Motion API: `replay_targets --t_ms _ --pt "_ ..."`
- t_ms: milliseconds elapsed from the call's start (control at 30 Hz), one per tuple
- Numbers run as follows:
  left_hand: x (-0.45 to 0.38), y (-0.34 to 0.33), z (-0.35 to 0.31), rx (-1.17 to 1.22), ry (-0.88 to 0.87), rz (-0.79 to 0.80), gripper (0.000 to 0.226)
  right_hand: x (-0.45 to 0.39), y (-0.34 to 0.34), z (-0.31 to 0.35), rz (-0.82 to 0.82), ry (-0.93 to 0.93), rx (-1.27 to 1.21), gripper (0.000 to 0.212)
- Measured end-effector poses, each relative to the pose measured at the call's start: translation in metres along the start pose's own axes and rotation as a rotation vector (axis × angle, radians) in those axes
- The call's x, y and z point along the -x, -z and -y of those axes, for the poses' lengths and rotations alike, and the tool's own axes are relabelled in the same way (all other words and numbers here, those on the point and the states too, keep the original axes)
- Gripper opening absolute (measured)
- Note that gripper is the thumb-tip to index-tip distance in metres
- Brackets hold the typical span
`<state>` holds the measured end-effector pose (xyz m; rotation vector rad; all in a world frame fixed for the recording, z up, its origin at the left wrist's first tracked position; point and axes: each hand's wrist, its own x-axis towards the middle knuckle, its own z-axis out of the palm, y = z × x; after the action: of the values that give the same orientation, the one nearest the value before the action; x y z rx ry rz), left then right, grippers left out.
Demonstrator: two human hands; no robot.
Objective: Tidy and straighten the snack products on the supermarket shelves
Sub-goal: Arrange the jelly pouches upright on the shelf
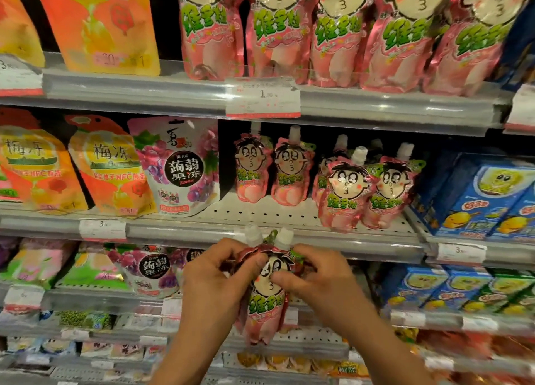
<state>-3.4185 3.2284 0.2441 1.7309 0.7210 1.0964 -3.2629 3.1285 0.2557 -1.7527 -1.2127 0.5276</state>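
Note:
Both hands hold pink spouted jelly pouches (265, 306) with a cartoon face, in front of the shelves at lower centre. Two white caps stick up above my fingers. My left hand (215, 271) grips the pouches' upper left side, and my right hand (315, 274) pinches the upper right side. On the middle shelf (260, 213) stand more pink pouches of the same kind: two at the back (269, 173) and a cluster nearer the front (364, 190). A bare strip of perforated shelf lies in front of the back two.
Larger pink pouches (347, 34) fill the top shelf. Orange plum-jelly bags (107, 167) and a white grape-jelly bag (179, 164) stand to the left. Blue boxes (489, 199) sit to the right. Price-tag rails (263, 98) edge each shelf. Lower shelves hold more snacks.

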Motion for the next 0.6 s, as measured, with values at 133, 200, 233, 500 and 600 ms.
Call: replay_targets --t_ms 133,200,233,500,600 --pt "-0.009 -0.013 -0.002 -0.001 0.049 0.165 0.019 0.011 0.019 -0.012 -0.054 0.021 -0.029 0.025" --pt "-0.008 -0.02 -0.004 -0.031 0.029 0.261 0.017 0.017 0.03 -0.02 -0.089 0.018 -0.049 0.028" --pt "-0.006 -0.023 -0.004 -0.051 0.01 0.288 0.017 0.019 0.034 -0.024 -0.102 0.013 -0.064 0.023" --pt "-0.02 -0.016 -0.01 -0.128 0.006 0.251 0.017 0.033 0.065 -0.04 -0.299 -0.08 -0.246 0.006" --pt "-0.044 0.0 -0.033 -0.077 -0.036 0.116 0.012 0.034 0.08 -0.041 -0.379 -0.086 -0.307 0.008"
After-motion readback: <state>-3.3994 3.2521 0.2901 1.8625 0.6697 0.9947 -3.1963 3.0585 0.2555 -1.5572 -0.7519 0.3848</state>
